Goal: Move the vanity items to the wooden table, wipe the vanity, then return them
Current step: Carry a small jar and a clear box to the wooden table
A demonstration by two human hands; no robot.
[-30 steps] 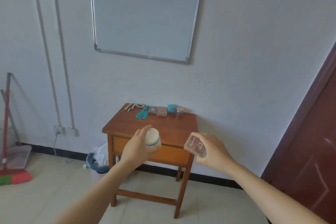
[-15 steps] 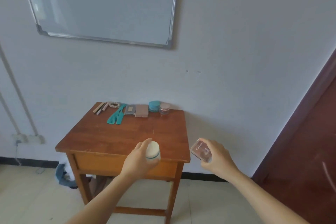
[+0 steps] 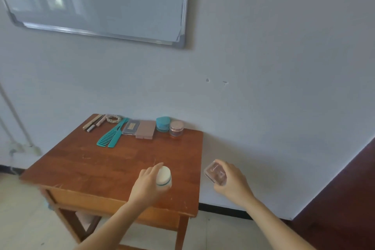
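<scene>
1. Two hands reach in from the bottom of the frame, each gripping one item. The left hand [image 3: 149, 185], lower middle, has its fingers curled round a white jar [image 3: 164, 176] with a teal band, which is held tilted.
2. That jar is over the front right part of the wooden bench [image 3: 91, 168]. Whether it touches the wood cannot be told.
3. The right hand [image 3: 233, 183], lower right of centre, grips a small clear case [image 3: 215, 172] with script lettering on its lid, fingers curled round its edges. The case is just past the right edge of the bench, seen against the white wall and not over the wood.
4. The two held items are near each other, with the right edge of the bench between them.
5. Along the back edge of the bench, against the wall, lies a row of vanity items. From left to right these are some pencils [image 3: 93, 125], a pale scrunchie [image 3: 113, 118], two teal combs [image 3: 110, 137] lying slantwise, a dark palette [image 3: 131, 127], a pinkish palette [image 3: 145, 132] touching it, a teal jar [image 3: 163, 124] and a rose-lidded jar [image 3: 176, 128] just beside it.
6. This row sits up-frame, well apart from both hands, with bare scratched wood between.
7. A whiteboard [image 3: 101, 2] hangs in the upper left of the frame, and a dark red door [image 3: 345, 199] fills the lower right corner.
</scene>
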